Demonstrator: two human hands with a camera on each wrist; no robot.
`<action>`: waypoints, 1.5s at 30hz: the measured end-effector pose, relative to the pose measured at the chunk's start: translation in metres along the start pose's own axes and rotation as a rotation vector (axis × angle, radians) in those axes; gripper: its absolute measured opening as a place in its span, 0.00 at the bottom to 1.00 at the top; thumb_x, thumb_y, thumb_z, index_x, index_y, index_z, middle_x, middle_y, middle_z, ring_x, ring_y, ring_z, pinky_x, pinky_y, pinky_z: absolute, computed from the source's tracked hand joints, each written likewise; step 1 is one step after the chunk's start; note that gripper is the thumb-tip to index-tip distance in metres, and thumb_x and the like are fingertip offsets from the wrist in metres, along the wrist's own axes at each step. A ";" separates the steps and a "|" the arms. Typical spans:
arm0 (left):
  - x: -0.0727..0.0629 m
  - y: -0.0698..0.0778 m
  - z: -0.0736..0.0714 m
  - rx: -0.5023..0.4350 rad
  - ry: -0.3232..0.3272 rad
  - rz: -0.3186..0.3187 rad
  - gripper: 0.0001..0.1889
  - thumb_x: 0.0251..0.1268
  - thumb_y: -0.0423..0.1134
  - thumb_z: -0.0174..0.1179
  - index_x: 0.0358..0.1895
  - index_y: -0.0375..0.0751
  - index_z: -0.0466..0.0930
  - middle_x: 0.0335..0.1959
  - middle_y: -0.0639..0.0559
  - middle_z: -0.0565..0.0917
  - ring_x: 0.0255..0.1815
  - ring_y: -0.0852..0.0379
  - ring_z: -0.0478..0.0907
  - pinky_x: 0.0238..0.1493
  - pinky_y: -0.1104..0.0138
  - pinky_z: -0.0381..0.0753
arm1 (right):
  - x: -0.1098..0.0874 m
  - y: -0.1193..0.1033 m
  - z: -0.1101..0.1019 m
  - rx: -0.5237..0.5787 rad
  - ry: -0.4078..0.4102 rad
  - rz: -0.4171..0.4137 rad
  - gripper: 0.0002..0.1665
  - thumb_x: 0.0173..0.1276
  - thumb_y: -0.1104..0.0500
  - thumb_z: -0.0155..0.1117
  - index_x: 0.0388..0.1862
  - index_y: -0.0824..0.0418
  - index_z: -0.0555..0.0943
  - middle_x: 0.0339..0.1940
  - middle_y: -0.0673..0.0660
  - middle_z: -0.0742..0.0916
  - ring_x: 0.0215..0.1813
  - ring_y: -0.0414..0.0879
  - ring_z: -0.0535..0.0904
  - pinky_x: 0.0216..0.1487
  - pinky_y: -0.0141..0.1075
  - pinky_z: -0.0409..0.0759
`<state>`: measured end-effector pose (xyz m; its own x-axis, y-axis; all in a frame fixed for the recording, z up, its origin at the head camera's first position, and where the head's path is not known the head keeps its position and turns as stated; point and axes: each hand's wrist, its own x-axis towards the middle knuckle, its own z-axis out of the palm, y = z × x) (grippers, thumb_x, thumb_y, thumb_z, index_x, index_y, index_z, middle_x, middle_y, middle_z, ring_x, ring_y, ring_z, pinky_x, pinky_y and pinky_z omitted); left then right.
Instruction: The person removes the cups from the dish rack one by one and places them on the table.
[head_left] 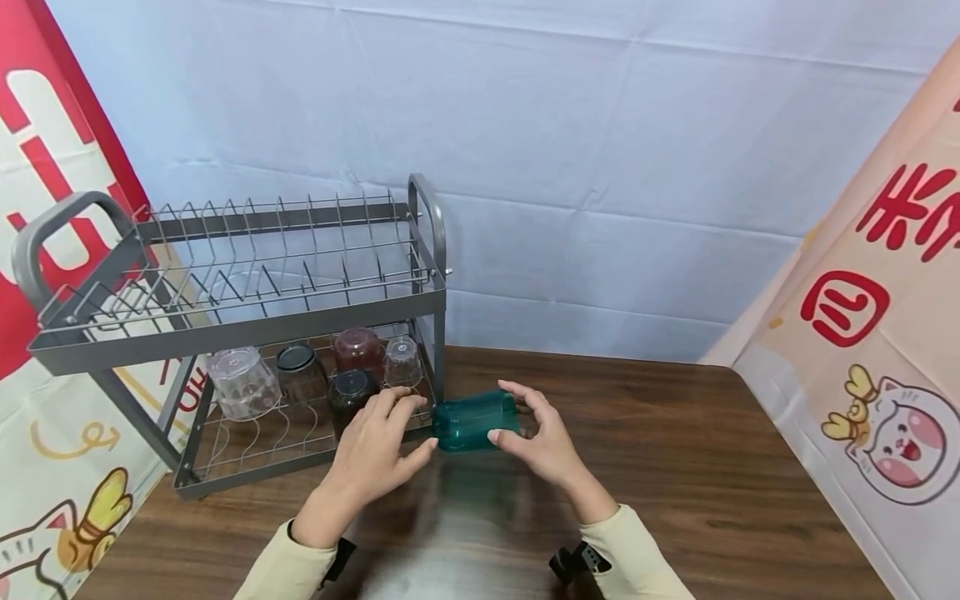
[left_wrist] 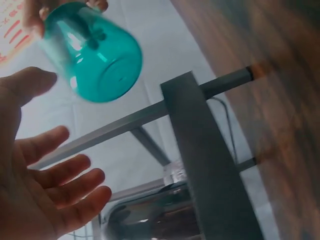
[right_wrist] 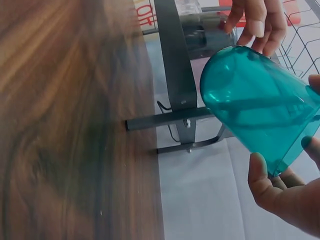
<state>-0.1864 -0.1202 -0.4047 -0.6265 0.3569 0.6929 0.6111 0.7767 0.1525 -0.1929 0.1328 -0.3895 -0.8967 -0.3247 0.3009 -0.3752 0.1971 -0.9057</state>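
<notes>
A clear teal tumbler [head_left: 474, 423] is held on its side over the table, its base toward the rack and its mouth toward my right hand [head_left: 546, 442]. Thumb and fingers of that hand grip it around the mouth end, as the right wrist view also shows. My left hand [head_left: 375, 450] is near the tumbler's base, in front of the rack's lower shelf. In the left wrist view its fingers [left_wrist: 82, 182] are spread and loosely bent, apart from the teal tumbler [left_wrist: 107, 60], with nothing in them.
A grey two-tier dish rack [head_left: 240, 325] stands at the left. Upside-down on its lower shelf are a clear ribbed glass [head_left: 243, 385], dark glasses [head_left: 300, 371], a reddish glass [head_left: 358, 348] and a small clear one [head_left: 402, 360]. The brown wooden table [head_left: 675, 467] meets a pale cloth backdrop.
</notes>
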 end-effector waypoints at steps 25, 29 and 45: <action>0.010 -0.006 -0.024 0.135 -0.036 -0.030 0.19 0.48 0.44 0.68 0.44 0.40 0.79 0.47 0.37 0.74 0.50 0.38 0.71 0.41 0.46 0.71 | 0.035 0.037 -0.020 -0.272 -0.010 0.009 0.37 0.56 0.59 0.69 0.66 0.50 0.69 0.58 0.60 0.70 0.49 0.54 0.69 0.45 0.51 0.71; 0.011 -0.009 -0.026 0.145 -0.034 -0.056 0.20 0.48 0.44 0.68 0.44 0.40 0.79 0.48 0.36 0.74 0.50 0.37 0.70 0.42 0.45 0.70 | 0.037 0.039 -0.022 -0.316 -0.007 0.004 0.37 0.55 0.57 0.69 0.66 0.49 0.70 0.58 0.59 0.71 0.51 0.55 0.69 0.47 0.53 0.70; 0.014 -0.022 -0.033 0.152 -0.093 -0.137 0.21 0.49 0.45 0.67 0.46 0.37 0.79 0.48 0.35 0.73 0.49 0.36 0.70 0.41 0.44 0.68 | 0.051 0.041 -0.031 -0.411 -0.021 0.019 0.37 0.55 0.58 0.69 0.65 0.52 0.70 0.55 0.62 0.70 0.51 0.58 0.69 0.47 0.54 0.70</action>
<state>-0.1928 -0.1494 -0.3755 -0.7449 0.2830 0.6041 0.4411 0.8883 0.1278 -0.2609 0.1527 -0.4021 -0.9012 -0.3351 0.2750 -0.4247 0.5554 -0.7150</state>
